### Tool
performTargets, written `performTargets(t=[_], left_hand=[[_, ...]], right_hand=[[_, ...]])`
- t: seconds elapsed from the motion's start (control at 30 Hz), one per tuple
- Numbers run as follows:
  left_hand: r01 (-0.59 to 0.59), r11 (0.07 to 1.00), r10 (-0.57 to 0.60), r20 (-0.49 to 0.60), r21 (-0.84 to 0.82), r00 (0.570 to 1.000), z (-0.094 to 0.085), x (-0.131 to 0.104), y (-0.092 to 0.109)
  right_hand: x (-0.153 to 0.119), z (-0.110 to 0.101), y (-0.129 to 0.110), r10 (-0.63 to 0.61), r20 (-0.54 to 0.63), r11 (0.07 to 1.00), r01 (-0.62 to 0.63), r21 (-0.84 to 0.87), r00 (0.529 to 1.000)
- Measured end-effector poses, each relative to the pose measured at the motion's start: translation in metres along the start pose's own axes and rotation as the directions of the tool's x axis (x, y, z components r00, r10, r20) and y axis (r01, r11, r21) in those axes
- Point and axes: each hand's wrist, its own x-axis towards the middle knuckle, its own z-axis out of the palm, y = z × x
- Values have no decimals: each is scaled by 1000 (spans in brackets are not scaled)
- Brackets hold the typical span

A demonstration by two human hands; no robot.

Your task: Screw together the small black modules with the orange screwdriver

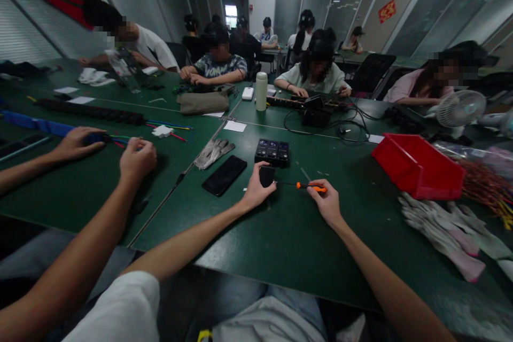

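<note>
My left hand (258, 188) is closed around a small black rectangular block (266, 175), held above the green table (224, 235). In my right hand (327, 204) is a screwdriver (311, 187) with an orange and black handle. Its thin shaft points left, and the tip is at or close to the block's right side; contact is too small to tell. Just behind the block sits a black case (272, 152) with several square compartments or modules. A dark smartphone (225, 175) lies left of my left hand, beside a grey-white work glove (214, 153).
A red bin (419, 166) stands at the right, with work gloves (441, 230) before it and orange wires (487, 187) beyond. At left, a co-worker's hands (137, 160) handle coloured wires. A pale green bottle (261, 92) stands farther back, near other seated people.
</note>
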Motion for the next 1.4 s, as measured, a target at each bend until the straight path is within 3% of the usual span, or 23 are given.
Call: performTargets(t=[0.23, 0.5, 0.6, 0.83, 1.4], left_hand=[[12, 1000, -12, 10, -14, 1000, -1, 0, 0], [12, 999, -12, 5, -44, 1000, 1, -1, 1], [15, 999, -15, 5, -41, 1000, 1, -1, 1], [12, 1000, -12, -1, -29, 1000, 0, 0, 1], [17, 999, -16, 10, -50, 1000, 0, 0, 3]], right_hand=[[-1, 0, -8, 77, 79, 992, -84, 94, 994], [-2, 1, 0, 161, 125, 981, -173, 87, 979], [-1, 1, 0, 125, 123, 985, -139, 105, 984], [0, 0, 1, -51, 0, 998, 51, 32, 999], [-2, 2, -5, 135, 86, 983, -144, 112, 987]])
